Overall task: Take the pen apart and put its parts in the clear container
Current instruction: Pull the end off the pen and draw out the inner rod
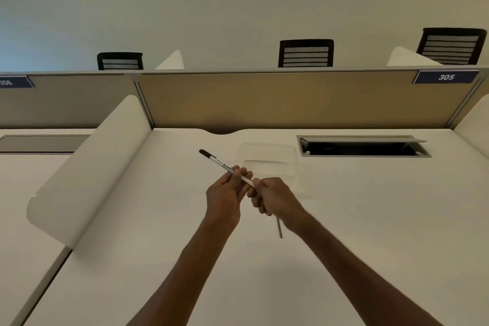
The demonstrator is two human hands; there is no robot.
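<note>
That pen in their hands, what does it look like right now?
The pen is a slim white stick with a black cap at its far end and a dark printed band on the barrel. It is held above the desk, slanting up to the left. The left hand grips its middle; the right hand pinches its near end.

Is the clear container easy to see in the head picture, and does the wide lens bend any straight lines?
Head view: the clear container is faint, nearly the same tone as the white desk, with only its edges showing. The partition top bows slightly and the side dividers splay outward, a wide-angle effect. Lighting is soft, with weak shadows. The pen stays fairly sharp in the left hand; the right hand is a little blurred.
</note>
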